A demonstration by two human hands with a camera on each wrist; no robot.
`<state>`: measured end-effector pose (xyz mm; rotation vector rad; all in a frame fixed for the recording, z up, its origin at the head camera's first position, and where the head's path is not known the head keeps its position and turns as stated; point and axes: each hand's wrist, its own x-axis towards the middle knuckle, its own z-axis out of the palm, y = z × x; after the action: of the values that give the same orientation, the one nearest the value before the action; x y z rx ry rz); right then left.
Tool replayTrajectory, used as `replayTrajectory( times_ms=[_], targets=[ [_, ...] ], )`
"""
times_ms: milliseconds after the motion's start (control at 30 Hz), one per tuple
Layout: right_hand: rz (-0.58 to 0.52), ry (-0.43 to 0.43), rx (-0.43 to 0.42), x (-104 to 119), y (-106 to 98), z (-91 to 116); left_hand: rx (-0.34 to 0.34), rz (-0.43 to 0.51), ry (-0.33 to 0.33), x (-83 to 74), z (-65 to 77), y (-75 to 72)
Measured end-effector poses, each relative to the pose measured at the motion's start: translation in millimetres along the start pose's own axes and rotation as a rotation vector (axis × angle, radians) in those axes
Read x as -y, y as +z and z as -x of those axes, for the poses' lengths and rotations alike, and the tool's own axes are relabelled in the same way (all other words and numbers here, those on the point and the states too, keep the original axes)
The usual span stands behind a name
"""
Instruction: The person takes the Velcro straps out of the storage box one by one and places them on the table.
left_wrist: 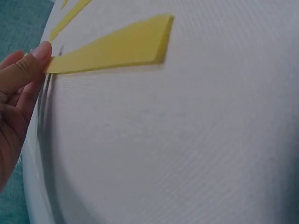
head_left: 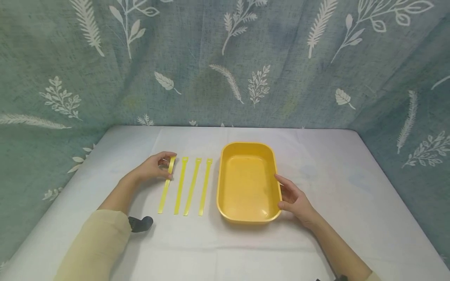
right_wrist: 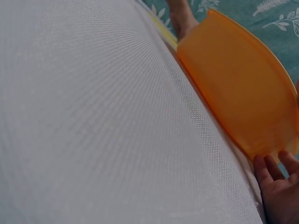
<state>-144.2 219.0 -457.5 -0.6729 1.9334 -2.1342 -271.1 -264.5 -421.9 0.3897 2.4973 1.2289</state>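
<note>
My left hand (head_left: 154, 167) pinches the leftmost yellow strap (head_left: 164, 195) near its far end. In the left wrist view that strap (left_wrist: 117, 46) runs from the thumb and fingers toward the camera. Three more flat yellow straps (head_left: 180, 187) lie side by side to its right, each with a slotted head at the far end. The yellow plastic tray (head_left: 247, 179) stands right of them with nothing in it. My right hand (head_left: 297, 201) touches the tray's right side with thumb and fingers; in the right wrist view, fingertips rest against the outer wall (right_wrist: 233, 79).
A white cloth (head_left: 246, 253) covers the table. Behind and beside it hangs a green curtain (head_left: 197, 78) with white leaf patterns. A dark wrist camera mount (head_left: 141, 224) sticks out by the left sleeve (head_left: 95, 242).
</note>
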Motion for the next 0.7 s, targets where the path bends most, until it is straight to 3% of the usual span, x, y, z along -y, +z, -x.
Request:
replayTrajectory(
  times_ms=[133, 333, 467, 700],
  targets=[
    [0.000, 0.006, 0.006, -0.3, 0.6, -0.5, -0.013, -0.039, -0.014, 3.1, 0.0, 3.0],
    [0.014, 0.008, -0.008, 0.4, 0.4, -0.2, -0.031, -0.141, 0.025, 0.3, -0.2, 4.8],
    [0.023, 0.008, -0.010, 0.4, 0.0, 0.1, -0.042, -0.209, -0.020, 0.5, -1.1, 5.0],
    [0.022, 0.017, -0.011, 0.4, -0.3, 1.0, -0.034, -0.192, -0.025, 3.5, -1.3, 3.6]
  ],
)
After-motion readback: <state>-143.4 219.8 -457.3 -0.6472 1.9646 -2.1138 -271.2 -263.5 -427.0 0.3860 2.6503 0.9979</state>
